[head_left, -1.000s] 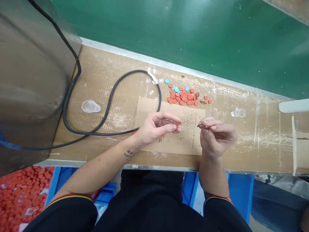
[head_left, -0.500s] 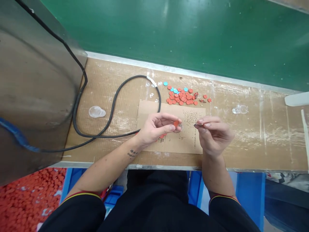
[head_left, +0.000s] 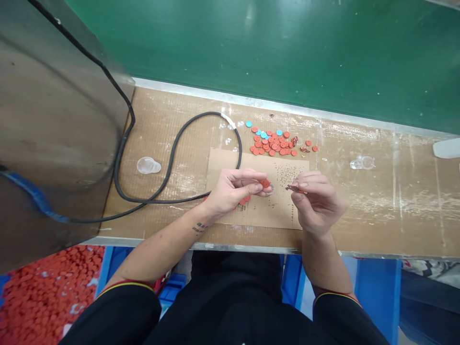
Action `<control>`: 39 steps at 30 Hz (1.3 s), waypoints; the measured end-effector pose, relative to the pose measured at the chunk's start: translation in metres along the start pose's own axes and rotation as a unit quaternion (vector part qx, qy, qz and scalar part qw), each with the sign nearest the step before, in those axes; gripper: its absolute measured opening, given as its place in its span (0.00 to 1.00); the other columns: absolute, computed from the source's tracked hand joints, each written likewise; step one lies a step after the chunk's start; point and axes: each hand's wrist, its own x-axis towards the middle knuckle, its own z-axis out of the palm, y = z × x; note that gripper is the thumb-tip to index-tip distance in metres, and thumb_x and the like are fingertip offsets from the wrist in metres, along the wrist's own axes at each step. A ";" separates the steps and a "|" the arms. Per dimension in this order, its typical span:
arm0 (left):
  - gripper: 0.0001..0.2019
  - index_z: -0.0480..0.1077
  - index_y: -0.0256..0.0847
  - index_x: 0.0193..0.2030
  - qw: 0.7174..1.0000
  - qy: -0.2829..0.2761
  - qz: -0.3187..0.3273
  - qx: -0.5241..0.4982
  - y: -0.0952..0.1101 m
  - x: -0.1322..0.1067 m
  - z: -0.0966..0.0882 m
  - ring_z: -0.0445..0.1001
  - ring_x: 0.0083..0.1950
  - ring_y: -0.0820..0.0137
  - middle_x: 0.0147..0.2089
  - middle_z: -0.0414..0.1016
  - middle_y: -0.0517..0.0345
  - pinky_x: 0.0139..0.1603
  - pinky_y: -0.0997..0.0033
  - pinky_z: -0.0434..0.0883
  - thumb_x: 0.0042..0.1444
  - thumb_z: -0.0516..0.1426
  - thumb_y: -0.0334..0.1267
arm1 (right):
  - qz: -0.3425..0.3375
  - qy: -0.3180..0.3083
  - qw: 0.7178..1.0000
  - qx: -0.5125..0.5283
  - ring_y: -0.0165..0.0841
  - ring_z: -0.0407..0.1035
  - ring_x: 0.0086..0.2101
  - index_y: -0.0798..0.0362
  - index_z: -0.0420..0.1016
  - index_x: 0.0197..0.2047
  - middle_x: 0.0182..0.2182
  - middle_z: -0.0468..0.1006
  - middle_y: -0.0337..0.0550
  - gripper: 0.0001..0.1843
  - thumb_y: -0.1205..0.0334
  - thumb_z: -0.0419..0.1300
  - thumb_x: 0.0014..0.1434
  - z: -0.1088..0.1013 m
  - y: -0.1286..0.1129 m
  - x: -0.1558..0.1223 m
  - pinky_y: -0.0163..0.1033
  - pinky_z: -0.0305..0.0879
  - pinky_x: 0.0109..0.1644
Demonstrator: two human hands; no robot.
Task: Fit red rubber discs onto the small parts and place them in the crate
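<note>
Pinching a red disc (head_left: 265,183) in my left hand (head_left: 233,191), I have, in the head view, my right hand (head_left: 318,201) clamped on a small dark piece (head_left: 291,188) near it, both over a cardboard sheet (head_left: 223,160); loose discs (head_left: 275,144) lie beyond.

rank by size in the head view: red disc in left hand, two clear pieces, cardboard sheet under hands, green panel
1. Green panel
2. Cardboard sheet
3. Left clear piece, right clear piece: alike
4. Red disc
</note>
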 end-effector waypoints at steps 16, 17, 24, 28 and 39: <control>0.12 0.84 0.42 0.36 1.000 0.016 0.007 0.017 0.000 -0.001 0.002 0.86 0.37 0.69 0.36 0.84 0.57 0.45 0.70 0.87 0.46 0.78 0.39 | 0.045 -0.012 0.999 0.024 0.37 0.86 0.41 0.43 0.81 0.53 0.40 0.86 0.40 0.19 0.74 0.68 0.64 0.017 -0.008 -0.010 0.43 0.87 0.41; 0.13 0.84 0.42 0.36 1.000 0.014 0.006 0.020 -0.001 -0.002 0.002 0.86 0.38 0.69 0.37 0.84 0.57 0.45 0.70 0.86 0.46 0.78 0.39 | 0.048 -0.014 0.998 0.027 0.37 0.86 0.41 0.43 0.81 0.53 0.40 0.86 0.39 0.19 0.74 0.68 0.64 0.017 -0.008 -0.010 0.43 0.87 0.42; 0.09 0.86 0.46 0.36 0.999 -0.019 0.034 0.031 0.001 -0.001 0.002 0.84 0.35 0.75 0.35 0.84 0.58 0.42 0.78 0.83 0.49 0.77 0.36 | 0.056 -0.025 0.997 0.048 0.37 0.86 0.42 0.44 0.81 0.51 0.40 0.87 0.39 0.17 0.72 0.68 0.64 0.017 -0.007 -0.010 0.42 0.87 0.44; 0.07 0.86 0.48 0.35 0.999 -0.013 0.031 0.021 0.004 -0.002 0.003 0.83 0.35 0.74 0.34 0.83 0.58 0.42 0.76 0.85 0.51 0.76 0.40 | 0.064 -0.019 0.997 0.031 0.38 0.86 0.42 0.43 0.82 0.50 0.40 0.88 0.39 0.15 0.71 0.68 0.64 0.016 -0.007 -0.012 0.43 0.87 0.43; 0.12 0.87 0.52 0.40 0.999 -0.020 0.027 0.031 -0.003 -0.004 0.001 0.83 0.39 0.74 0.42 0.82 0.57 0.45 0.76 0.84 0.48 0.78 0.39 | 0.036 -0.012 0.998 0.047 0.39 0.87 0.42 0.43 0.82 0.52 0.40 0.88 0.39 0.20 0.74 0.69 0.61 0.017 -0.007 -0.009 0.43 0.87 0.44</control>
